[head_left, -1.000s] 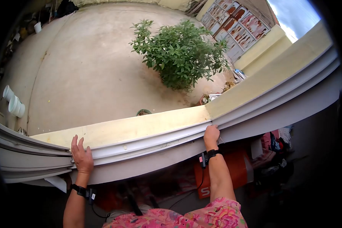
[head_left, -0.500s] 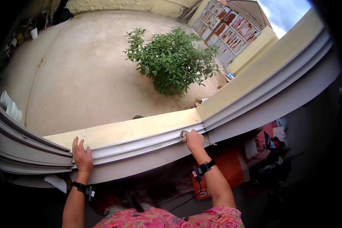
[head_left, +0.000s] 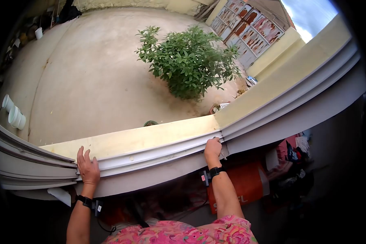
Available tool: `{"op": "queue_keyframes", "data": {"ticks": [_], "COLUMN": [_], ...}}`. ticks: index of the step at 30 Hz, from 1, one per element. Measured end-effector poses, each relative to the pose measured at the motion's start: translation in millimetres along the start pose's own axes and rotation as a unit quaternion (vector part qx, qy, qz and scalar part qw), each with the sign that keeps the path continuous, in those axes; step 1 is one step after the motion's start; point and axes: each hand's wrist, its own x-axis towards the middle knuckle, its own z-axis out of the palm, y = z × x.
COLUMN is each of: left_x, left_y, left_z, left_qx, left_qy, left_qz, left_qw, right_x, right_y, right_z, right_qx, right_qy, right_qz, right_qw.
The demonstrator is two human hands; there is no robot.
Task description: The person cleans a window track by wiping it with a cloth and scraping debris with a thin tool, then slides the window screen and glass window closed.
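My left hand (head_left: 88, 167) rests with its fingers apart on the left end of the white window track (head_left: 150, 156), by the sliding panes' edge. It holds nothing. At the track's right end, close to the corner of the frame, my right hand (head_left: 212, 151) is closed on a greyish rag (head_left: 222, 155). Most of the rag is hidden under the fingers; only a small bit shows at the hand's right side. Beyond the track runs the pale yellow outer sill (head_left: 130, 140).
Stacked sliding panes (head_left: 32, 162) stand at the left. Outside are a leafy bush (head_left: 187, 61), white buckets (head_left: 16, 118) and a rusty metal gate (head_left: 248, 30). Below the window, indoors, lie an orange box (head_left: 242, 187) and a pile of cloth items (head_left: 293, 150).
My right hand has slid a little to the right along the track with the rag, into the corner. My left hand stays in place. The view has shifted slightly.
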Motion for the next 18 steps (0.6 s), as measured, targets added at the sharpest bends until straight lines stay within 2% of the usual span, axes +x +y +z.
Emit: {"op": "queue_keyframes", "data": {"ticks": [1,5,7,8,10,11,13,15,17,18], "left_x": [0,-1,0,-1,-2,0,-1,-2,-1,-1], "left_y": [0,0,1,0,-3,-2,0,-2,-3,-3], "left_z": [0,0,0,2,3,3,2,2,2,2], "left_qx": [0.004,-0.003,-0.001,-0.003,0.000,0.000,0.007,0.009,0.012,0.011], "left_qy": [-0.002,0.003,0.000,0.003,0.003,0.004,0.006,0.001,-0.001,-0.003], "left_qz": [-0.002,0.006,-0.007,-0.005,-0.002,-0.001,-0.004,-0.005,-0.004,-0.006], "left_qw": [1.000,1.000,1.000,1.000,1.000,1.000,1.000,1.000,1.000,1.000], "right_x": [-9,-49,-68,-71,-76,-70,-53,-17,8,17], "right_y": [-15,-46,-49,-40,-14,-3,23,51,68,73], "right_z": [7,11,-5,-15,-39,-46,-54,-26,-11,-4], "right_qx": [0.015,0.026,0.055,0.055,0.197,0.198,0.116,0.115,0.090,0.091], "right_qy": [0.002,0.084,0.140,0.143,0.058,0.059,0.056,0.065,0.034,0.031], "right_qz": [0.015,-0.027,-0.089,-0.086,-0.213,-0.212,-0.113,-0.042,0.024,0.022], "right_qw": [1.000,0.996,0.985,0.984,0.955,0.955,0.985,0.990,0.995,0.995]}}
